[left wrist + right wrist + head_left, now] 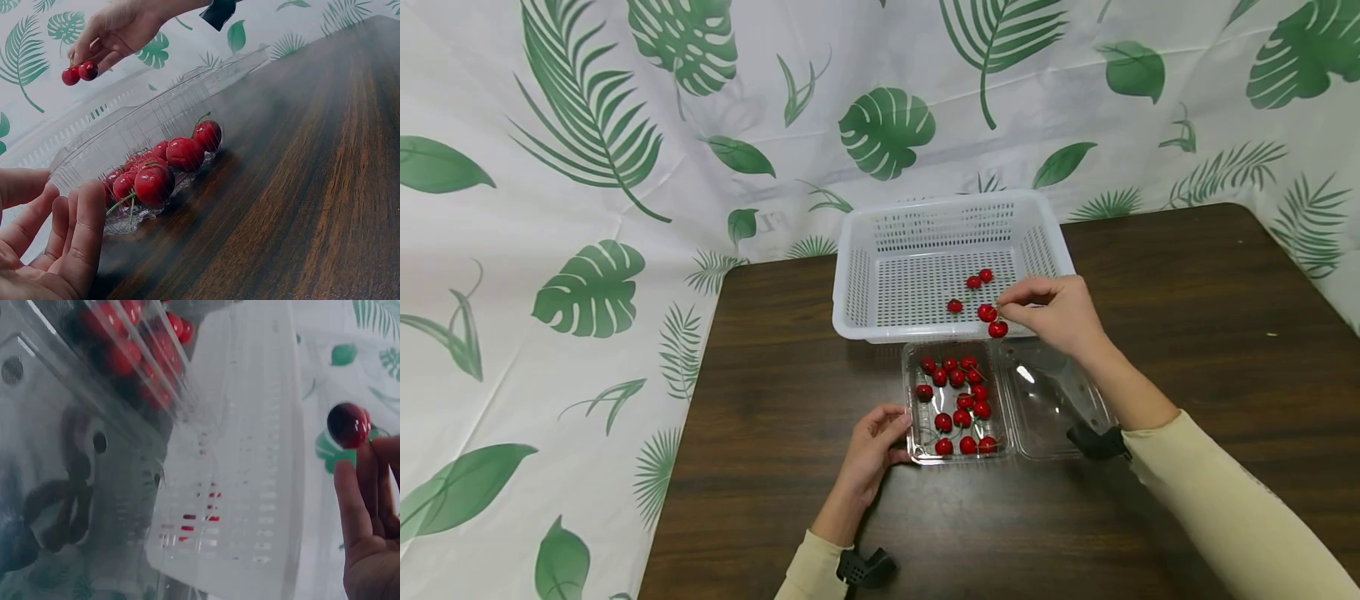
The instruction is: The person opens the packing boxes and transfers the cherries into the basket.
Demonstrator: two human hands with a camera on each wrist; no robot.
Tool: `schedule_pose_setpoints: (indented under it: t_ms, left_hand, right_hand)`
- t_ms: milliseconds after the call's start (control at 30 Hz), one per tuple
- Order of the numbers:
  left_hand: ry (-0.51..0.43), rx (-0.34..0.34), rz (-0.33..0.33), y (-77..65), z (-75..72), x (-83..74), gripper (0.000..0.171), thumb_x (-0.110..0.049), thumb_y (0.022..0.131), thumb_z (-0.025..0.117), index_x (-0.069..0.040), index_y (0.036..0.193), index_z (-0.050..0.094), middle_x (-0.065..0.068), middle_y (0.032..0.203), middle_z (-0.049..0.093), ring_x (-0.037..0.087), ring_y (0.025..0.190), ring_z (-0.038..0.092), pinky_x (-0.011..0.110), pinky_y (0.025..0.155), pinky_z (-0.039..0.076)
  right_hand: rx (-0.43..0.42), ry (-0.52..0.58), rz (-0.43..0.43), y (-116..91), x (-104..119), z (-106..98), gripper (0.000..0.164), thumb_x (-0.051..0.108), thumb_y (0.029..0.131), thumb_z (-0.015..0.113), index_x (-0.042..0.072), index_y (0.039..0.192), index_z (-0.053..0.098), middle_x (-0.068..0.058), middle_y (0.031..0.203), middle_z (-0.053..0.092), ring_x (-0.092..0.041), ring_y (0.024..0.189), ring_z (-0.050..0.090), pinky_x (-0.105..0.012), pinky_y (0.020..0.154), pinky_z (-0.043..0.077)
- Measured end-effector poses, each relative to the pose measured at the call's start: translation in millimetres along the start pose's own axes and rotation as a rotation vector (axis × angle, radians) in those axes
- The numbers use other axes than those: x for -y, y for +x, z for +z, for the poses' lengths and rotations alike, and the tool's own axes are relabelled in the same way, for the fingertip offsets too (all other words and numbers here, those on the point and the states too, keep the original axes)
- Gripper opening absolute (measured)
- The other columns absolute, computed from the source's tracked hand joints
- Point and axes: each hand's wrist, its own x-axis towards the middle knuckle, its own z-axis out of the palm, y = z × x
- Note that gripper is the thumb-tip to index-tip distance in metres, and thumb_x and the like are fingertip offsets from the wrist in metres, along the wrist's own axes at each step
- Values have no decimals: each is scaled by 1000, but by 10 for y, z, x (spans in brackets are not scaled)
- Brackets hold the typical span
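Over the near rim of a white basket (857, 327), my right hand (1051, 315) pinches two red cherries (997, 329) by their stems. The pair hangs from the fingertips in the left wrist view too, above the box. My left hand (872, 446) holds the left edge of a clear plastic clamshell box (912, 454), thumb at the rim and fingers at the side wall. Several cherries (155, 184) with green stems lie in that box. Three more cherries (973, 282) lie on the basket's slotted floor.
The box's clear lid (1048, 408) lies folded open to the right, below my right forearm. Dark wood-grain table (760, 400) extends around the box and basket. A leaf-printed white sheet (700, 208) hangs behind and to the left.
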Motion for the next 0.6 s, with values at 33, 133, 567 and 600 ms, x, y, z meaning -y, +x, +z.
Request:
schedule_pose_setpoints:
  t_ms: [33, 133, 567, 600]
  left_hand:
    - [-2, 1, 1, 0, 0, -2, 20, -10, 94, 66, 3, 108, 58, 10, 96, 61, 18, 78, 61, 27, 56, 57]
    - [-8, 2, 5, -1, -1, -5, 18, -10, 94, 66, 1, 107, 59, 10, 96, 61, 18, 78, 61, 27, 56, 57]
    - [-13, -1, -3, -2, 2, -6, 21, -11, 93, 67, 2, 108, 59, 9, 96, 61, 17, 78, 62, 27, 56, 57]
    - [-11, -1, -3, -3, 3, -7, 20, -11, 93, 67, 1, 107, 59, 9, 96, 61, 17, 78, 62, 26, 56, 57]
  right_hand:
    - [-33, -1, 8, 18, -20, -12, 9, 8, 84, 77, 1, 89, 77, 0, 86, 73, -6, 73, 63, -15, 60, 52]
    - [-122, -15, 13, 60, -83, -29, 10, 8, 83, 76, -1, 89, 77, 2, 85, 73, -4, 73, 62, -16, 57, 49]
    - [-280, -178, 11, 153, -285, 16, 7, 6, 81, 73, 1, 82, 77, -11, 83, 73, 4, 70, 56, -13, 62, 44]
    - [-286, -181, 10, 152, -294, 18, 7, 6, 81, 73, 1, 82, 77, -11, 82, 73, 5, 69, 56, -12, 62, 44]
